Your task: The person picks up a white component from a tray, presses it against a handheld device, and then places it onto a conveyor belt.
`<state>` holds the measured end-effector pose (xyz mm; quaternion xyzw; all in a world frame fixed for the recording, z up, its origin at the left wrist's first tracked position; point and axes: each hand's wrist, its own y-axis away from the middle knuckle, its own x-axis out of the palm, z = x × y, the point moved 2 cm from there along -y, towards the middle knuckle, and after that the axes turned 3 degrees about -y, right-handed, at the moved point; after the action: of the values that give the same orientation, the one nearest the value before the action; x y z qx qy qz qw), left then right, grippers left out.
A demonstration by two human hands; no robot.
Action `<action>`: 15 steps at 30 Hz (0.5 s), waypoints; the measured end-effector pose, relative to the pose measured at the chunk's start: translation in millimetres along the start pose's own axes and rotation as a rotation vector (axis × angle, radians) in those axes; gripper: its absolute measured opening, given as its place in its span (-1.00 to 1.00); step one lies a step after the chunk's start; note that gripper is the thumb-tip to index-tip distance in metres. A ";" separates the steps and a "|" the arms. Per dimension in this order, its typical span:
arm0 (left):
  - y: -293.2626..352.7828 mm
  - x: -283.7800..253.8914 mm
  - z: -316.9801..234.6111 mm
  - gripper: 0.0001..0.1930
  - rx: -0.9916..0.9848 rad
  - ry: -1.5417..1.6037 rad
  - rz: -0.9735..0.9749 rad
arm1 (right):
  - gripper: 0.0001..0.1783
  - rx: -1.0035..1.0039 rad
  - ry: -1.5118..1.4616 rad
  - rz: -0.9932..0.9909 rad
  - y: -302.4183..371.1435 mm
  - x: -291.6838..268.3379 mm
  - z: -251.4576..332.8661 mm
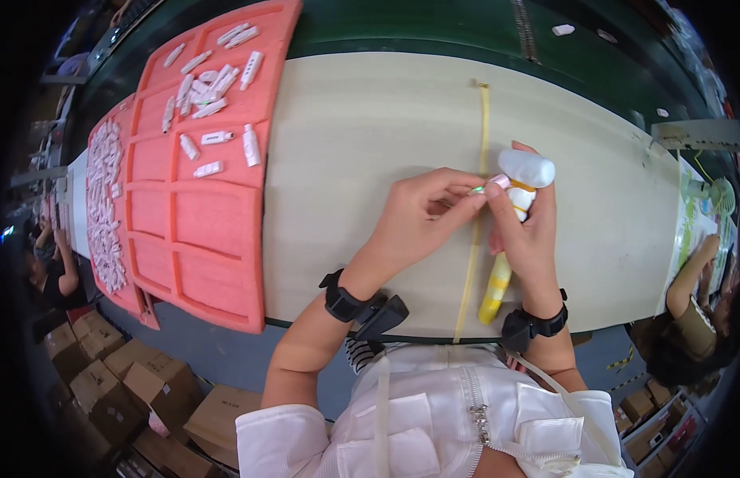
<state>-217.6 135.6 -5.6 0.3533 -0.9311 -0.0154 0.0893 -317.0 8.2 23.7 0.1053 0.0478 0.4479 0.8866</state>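
Note:
Over the grey mat, my left hand is closed, thumb and forefinger pinching the green end of a small whitish-pink plastic piece. My right hand is closed too. Its thumb presses on the same piece from the right. Also in the right hand is a mallet with a pale, wrapped-looking head and a yellow handle that slants down below the palm. Yellow bands circle the white neck under the head. The right fingers are partly hidden behind the mallet.
A pink foam tray with divided compartments lies at left, holding loose white plastic pieces and a dense pile. Yellow tape crosses the mat. Cardboard boxes stand lower left. Other people work at both sides.

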 end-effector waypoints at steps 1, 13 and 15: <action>0.4 -4.2 -1.8 -0.80 0.000 -0.009 -0.009 | -0.37 0.022 0.008 0.003 -0.4 -1.3 -1.2; 22.1 -135.1 -43.9 -0.66 0.100 -0.916 -0.823 | -0.34 0.038 0.016 0.060 -1.2 9.0 -9.2; 26.9 -152.0 -45.0 -0.65 0.092 -0.867 -0.946 | -0.34 0.037 0.013 0.063 -1.5 6.9 -9.4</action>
<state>-115.6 257.7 17.6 0.6911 -0.6258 -0.1543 -0.3270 -313.4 14.3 14.3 0.1203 0.0586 0.4753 0.8696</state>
